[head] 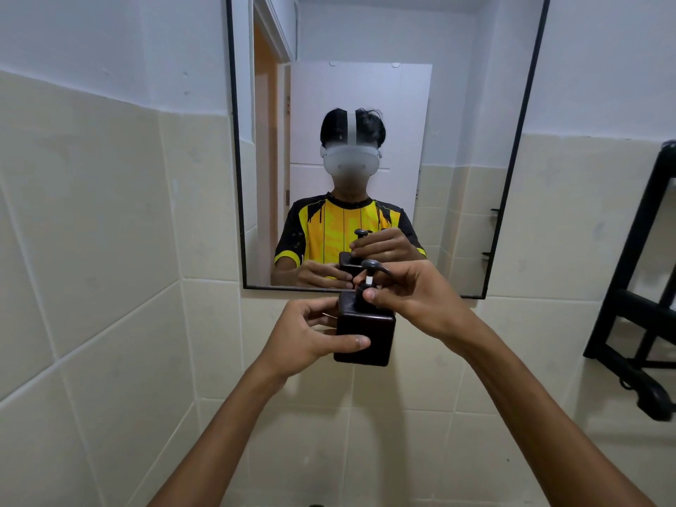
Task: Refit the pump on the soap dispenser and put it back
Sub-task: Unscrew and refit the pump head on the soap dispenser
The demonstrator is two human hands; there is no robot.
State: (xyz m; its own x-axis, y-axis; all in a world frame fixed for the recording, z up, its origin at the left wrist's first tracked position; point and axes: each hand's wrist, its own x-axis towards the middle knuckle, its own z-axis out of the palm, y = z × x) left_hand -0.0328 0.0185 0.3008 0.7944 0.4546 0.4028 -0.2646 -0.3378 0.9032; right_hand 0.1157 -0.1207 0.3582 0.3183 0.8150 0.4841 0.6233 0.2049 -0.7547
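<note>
left hand (311, 334): wrapped round the dispenser body, thumb across its front
soap dispenser (365, 334): one, dark, glossy, boxy, rounded edges; held in air before cream tiled wall (109, 287), below mirror (369, 140)
pump (371, 278): one, dark, white stem showing, seated in neck
right hand (413, 294): pinching pump collar

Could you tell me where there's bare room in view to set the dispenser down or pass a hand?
No surface to set it on shows. Open air for a hand lies left of the left hand along the tiled wall, and below the dispenser between the forearms. It is crowded at the pump under the right hand, and beside the black rack.
</note>
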